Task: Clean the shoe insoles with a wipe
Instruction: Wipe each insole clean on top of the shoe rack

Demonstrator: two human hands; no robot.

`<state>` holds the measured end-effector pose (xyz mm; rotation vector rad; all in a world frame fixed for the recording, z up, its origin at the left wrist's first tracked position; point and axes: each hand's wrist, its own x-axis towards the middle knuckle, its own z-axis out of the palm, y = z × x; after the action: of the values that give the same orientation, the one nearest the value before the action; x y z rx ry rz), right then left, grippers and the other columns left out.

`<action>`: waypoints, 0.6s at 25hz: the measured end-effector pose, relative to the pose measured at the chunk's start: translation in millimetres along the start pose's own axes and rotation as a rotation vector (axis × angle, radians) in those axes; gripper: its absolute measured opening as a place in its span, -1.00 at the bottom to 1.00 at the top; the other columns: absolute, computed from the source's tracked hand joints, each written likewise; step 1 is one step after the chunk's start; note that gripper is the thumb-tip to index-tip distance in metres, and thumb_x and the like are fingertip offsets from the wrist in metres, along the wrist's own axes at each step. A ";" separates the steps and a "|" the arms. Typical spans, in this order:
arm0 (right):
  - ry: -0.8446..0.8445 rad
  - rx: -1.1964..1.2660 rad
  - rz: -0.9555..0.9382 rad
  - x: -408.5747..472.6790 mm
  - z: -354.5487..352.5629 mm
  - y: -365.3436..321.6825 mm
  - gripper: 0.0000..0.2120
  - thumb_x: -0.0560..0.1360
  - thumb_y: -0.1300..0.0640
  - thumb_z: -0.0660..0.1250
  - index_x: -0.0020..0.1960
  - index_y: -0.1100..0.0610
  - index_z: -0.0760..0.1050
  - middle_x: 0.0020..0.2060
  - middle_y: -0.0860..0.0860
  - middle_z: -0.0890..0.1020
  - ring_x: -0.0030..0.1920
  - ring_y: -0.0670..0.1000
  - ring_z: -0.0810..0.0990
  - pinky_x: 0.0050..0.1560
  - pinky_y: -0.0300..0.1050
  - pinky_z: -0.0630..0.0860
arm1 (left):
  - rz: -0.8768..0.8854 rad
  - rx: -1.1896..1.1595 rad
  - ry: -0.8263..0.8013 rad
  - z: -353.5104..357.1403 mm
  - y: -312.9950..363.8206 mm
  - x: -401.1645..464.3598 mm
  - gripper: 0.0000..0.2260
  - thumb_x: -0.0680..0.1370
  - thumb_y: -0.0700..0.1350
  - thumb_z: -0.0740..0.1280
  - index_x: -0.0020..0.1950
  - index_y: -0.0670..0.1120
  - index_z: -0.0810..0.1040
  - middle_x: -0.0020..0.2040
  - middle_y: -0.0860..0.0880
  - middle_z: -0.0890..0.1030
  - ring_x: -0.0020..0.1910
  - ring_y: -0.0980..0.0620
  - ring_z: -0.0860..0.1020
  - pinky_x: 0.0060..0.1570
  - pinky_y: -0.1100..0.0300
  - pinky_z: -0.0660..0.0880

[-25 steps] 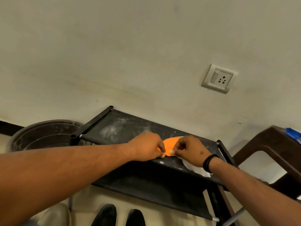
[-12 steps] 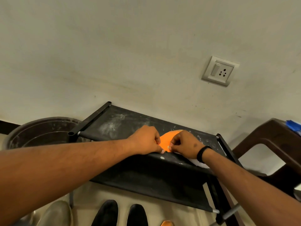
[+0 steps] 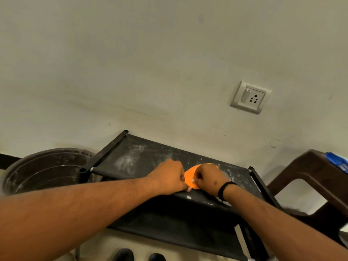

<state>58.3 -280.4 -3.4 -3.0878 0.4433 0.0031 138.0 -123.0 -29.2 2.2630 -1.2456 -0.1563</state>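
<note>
An orange, round-ended insole (image 3: 189, 178) lies on the dusty top shelf of a black shoe rack (image 3: 135, 157). My left hand (image 3: 169, 176) grips its left edge with curled fingers. My right hand (image 3: 209, 178), with a black band on the wrist, is closed on its right side and covers most of it. A bit of white wipe (image 3: 224, 202) shows under my right wrist at the shelf's front edge; the rest of it is hidden.
A dark metal tub (image 3: 37, 170) stands left of the rack. A brown plastic stool (image 3: 310, 166) with a blue packet (image 3: 339, 162) on it is at the right. Black shoes (image 3: 122, 255) sit on the floor below. A wall socket (image 3: 250, 97) is above.
My two hands have drawn closer together over the insole, so less orange shows. The white wipe under my right wrist is more hidden.
</note>
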 end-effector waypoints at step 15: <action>0.019 0.273 -0.029 -7.3 4.9 9.1 -0.90 0.47 0.23 0.37 -0.17 0.17 0.66 -0.25 0.00 0.67 -0.25 -0.12 0.58 -0.22 -0.34 0.48 | -0.015 -0.009 0.000 -2.9 1.4 0.3 -0.69 0.36 0.13 0.55 -0.23 -0.13 0.70 -0.27 -0.05 0.70 -0.24 0.01 0.66 -0.10 -0.02 0.62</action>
<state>48.7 -286.9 -8.4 -2.8270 0.3658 -0.0807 138.1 -122.7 -25.9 2.2650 -1.2252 -0.1675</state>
